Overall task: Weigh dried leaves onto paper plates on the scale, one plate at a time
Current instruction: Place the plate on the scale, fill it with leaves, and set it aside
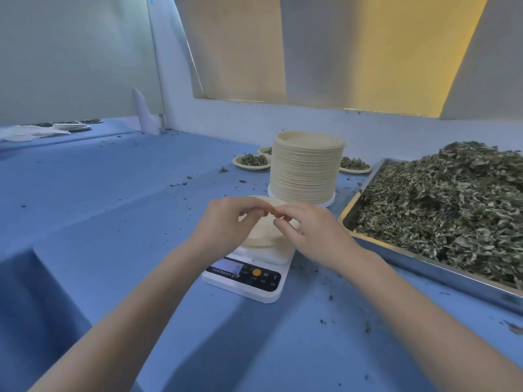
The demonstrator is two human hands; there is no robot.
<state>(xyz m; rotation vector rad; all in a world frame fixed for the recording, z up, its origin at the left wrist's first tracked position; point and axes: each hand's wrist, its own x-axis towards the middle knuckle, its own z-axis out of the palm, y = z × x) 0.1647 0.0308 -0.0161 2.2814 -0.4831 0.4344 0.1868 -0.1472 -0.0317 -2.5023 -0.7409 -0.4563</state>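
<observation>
A white digital scale (249, 278) sits on the blue table in front of me. Just above its platform both hands hold pale paper plates (261, 236). My left hand (226, 224) pinches the plates' far rim from the left. My right hand (308, 227) pinches the same rim from the right, its fingertips meeting the left hand's. How many plates I hold I cannot tell. No leaves lie on them. A tall stack of paper plates (307, 171) stands just behind. A metal tray (424, 261) heaped with dried leaves (452, 202) lies to the right.
Three small plates holding leaves (252, 162) sit around the stack at the back. More filled plates (73, 125) rest on a ledge at the far left. Leaf crumbs are scattered over the blue table (113, 210). A wall and window frame rise behind.
</observation>
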